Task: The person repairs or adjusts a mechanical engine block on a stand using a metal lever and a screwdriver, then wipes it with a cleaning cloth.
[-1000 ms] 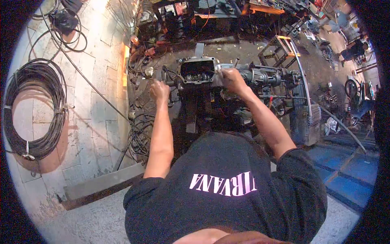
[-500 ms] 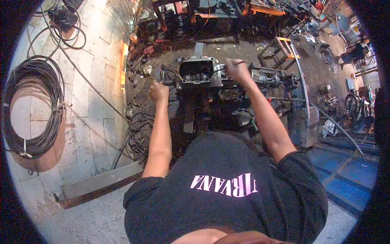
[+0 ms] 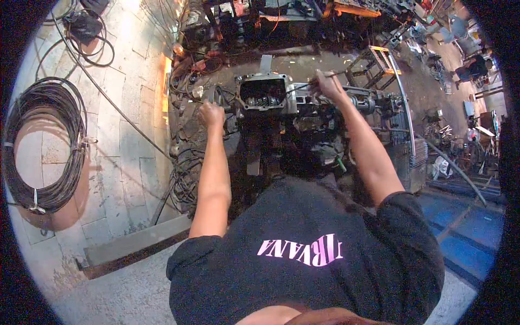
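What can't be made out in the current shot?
- Head view: left hand, fingertips hidden behind its own back; can't tell its grip.
- Head view: thin tool in right hand, tip too small and blurred.
- Head view: gears, lower parts lost in housing shadow.
- Head view: background person, hands too small.

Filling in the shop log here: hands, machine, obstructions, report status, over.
Right hand gripping slim dark rod. Left hand by round dark wheel, grip unclear. Open grey metal housing between them, gears showing. Nothing visibly blocking its opening.
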Tool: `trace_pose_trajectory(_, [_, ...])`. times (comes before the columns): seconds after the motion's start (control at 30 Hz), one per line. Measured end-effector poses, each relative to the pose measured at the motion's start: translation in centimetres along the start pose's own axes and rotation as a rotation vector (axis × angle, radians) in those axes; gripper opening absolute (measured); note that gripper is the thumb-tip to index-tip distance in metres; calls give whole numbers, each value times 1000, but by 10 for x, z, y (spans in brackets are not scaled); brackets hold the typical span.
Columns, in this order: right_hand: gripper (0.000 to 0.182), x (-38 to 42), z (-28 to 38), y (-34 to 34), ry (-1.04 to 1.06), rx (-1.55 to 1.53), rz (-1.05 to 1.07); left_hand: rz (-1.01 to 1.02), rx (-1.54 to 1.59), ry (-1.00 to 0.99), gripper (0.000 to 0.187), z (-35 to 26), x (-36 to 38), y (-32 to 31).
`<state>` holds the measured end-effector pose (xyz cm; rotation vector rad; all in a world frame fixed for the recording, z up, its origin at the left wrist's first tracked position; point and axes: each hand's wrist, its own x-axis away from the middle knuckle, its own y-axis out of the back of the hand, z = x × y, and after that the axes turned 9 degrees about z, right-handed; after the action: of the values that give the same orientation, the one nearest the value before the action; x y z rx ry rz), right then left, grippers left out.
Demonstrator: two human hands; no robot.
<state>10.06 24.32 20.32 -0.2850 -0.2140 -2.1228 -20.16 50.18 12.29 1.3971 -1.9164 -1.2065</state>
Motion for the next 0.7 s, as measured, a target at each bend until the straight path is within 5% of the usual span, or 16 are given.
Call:
trace_pose_trajectory(0.07, [44,-8,-15,-7,88,363,-73,30,-16,46,25,3,0,-7])
trace_pose_trajectory(0.1, [38,9,-4,-20,66,258,-6,-21,-22,-8,26,12,1,-13])
trace_pose_trajectory(0.13, [35,5,-21,-26,198,571,-121,-78,-25,-65,26,-4,4,0])
trace_pose_trajectory(0.2, [35,22,-54,-16,376,635,-219,95,-34,41,32,-8,10,13])
trace_pose_trajectory(0.3, [39,117,-32,6,217,231,-421,71,89,87,49,-3,33,16])
trace_pose_trajectory(0.37, [43,165,-34,26,140,29,-505,-157,283,72,49,16,82,-11])
trace_pose_trajectory(0.4, [46,182,-37,36,104,-96,-496,-215,124,-16,48,5,117,-3])
trace_pose_trajectory(0.43, [47,188,-54,50,194,139,-536,-234,294,-51,48,10,143,-24])
trace_pose_trajectory(0.47, [47,192,-54,52,187,140,-545,-238,141,-208,48,-4,171,-17])
trace_pose_trajectory(0.5, [47,194,-46,51,184,37,-536,-116,155,-66,45,-12,200,-31])
trace_pose_trajectory(0.6, [49,188,-62,65,136,-110,-567,173,392,-121,39,-21,256,-91])
trace_pose_trajectory(0.7, [49,177,-108,96,189,254,-581,592,360,-80,42,-62,279,-85])
